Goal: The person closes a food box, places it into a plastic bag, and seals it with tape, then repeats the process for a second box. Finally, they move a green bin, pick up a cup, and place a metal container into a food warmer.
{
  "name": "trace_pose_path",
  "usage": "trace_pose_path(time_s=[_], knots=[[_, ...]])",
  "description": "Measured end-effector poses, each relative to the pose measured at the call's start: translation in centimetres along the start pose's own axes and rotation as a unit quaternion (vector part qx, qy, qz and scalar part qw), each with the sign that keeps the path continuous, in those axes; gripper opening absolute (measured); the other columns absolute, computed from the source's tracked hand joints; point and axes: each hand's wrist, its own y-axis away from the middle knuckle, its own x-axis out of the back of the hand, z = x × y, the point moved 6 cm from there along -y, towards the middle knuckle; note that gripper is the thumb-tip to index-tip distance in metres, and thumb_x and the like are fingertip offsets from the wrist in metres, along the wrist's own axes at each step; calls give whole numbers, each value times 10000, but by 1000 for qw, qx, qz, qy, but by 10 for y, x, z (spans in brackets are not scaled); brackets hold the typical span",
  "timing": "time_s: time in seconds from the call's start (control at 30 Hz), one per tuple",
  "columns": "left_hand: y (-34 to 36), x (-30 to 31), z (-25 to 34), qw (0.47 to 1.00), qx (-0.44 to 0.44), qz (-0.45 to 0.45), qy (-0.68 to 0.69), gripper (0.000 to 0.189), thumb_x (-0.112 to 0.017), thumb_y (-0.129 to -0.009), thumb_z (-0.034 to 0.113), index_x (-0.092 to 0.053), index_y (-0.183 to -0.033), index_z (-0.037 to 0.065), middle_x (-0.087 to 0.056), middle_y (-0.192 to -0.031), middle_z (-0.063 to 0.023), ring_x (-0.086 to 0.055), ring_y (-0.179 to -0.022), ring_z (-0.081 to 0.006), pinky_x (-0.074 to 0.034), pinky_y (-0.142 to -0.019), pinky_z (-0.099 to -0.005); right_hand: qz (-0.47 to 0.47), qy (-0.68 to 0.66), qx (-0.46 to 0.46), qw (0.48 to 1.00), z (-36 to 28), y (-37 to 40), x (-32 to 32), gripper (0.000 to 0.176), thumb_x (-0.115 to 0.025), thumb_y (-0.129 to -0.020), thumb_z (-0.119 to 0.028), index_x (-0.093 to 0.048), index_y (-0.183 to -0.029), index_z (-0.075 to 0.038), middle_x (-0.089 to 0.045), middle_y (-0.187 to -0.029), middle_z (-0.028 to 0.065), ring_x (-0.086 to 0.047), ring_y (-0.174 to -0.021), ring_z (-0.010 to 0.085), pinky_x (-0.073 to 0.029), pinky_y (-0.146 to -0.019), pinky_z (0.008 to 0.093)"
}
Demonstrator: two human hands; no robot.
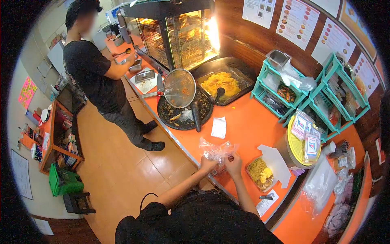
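Note:
At the near edge of the orange counter, a clear plastic bag (pixel 219 149) is bunched up between my hands. My left hand (pixel 208 164) pinches the bag's left side, and my right hand (pixel 232 164) has its fingers closed on the right side. Something small and reddish shows by the right fingertips, too small to name. Just right of my right hand stands an open takeaway box (pixel 280 166) holding rice (pixel 258 168) and a yellow, egg-like topping. A paper slip (pixel 219 127) lies beyond the bag, and another slip (pixel 266 203) sits below the box with a black item on it.
A mesh strainer (pixel 179 88) rests over a dark round pan (pixel 168 118). Behind is a tray of yellow food (pixel 221 84) beside a lit glass warmer (pixel 183 36). Teal baskets (pixel 280 89) and a yellow-lidded bucket (pixel 290 142) stand right. A person (pixel 91 65) holds a ladle at the left.

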Motion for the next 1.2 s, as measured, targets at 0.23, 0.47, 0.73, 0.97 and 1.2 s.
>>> trace_pose_path(time_s=[0.23,0.47,0.73,0.97,1.2], knots=[[3,1,16,1000,-5,-10,3,287,-724,-693,154,-663,-891,-44,-693,-843,-94,-652,-770,-160,-522,-677,-325,-27,22,-75,997,0,-1,4,109,-659,-729,-93,-634,-766,6,-589,-697,123,-599,-590,206,-477,-554,315],[0,-1,6,997,-77,9,-3,288,-718,-702,167,-668,-906,-30,-699,-857,-84,-655,-781,-157,-522,-682,-329,-23,33,-51,998,2,-1,3,118,-675,-737,-130,-637,-755,-20,-616,-627,110,-620,-576,191,-477,-552,318],[-4,-2,-10,999,-40,-19,-28,298,-712,-701,167,-669,-935,-12,-699,-846,-83,-653,-788,-153,-520,-696,-321,-86,4,-33,996,4,-6,2,129,-677,-726,-112,-665,-821,-24,-633,-635,115,-633,-579,196,-493,-553,328],[-10,-5,-23,987,-77,-83,-117,336,-704,-677,188,-667,-959,9,-692,-874,-130,-667,-789,-217,-520,-708,-355,-150,128,150,969,3,-3,-9,172,-610,-712,-85,-608,-865,-8,-619,-819,167,-591,-795,355,-482,-713,433],[-11,7,23,980,-82,-133,-121,341,-710,-701,196,-650,-982,13,-688,-893,-142,-668,-791,-249,-520,-713,-356,-158,62,98,981,-26,-14,11,213,-552,-788,-116,-568,-969,-5,-562,-1007,207,-546,-945,410,-462,-814,465]])
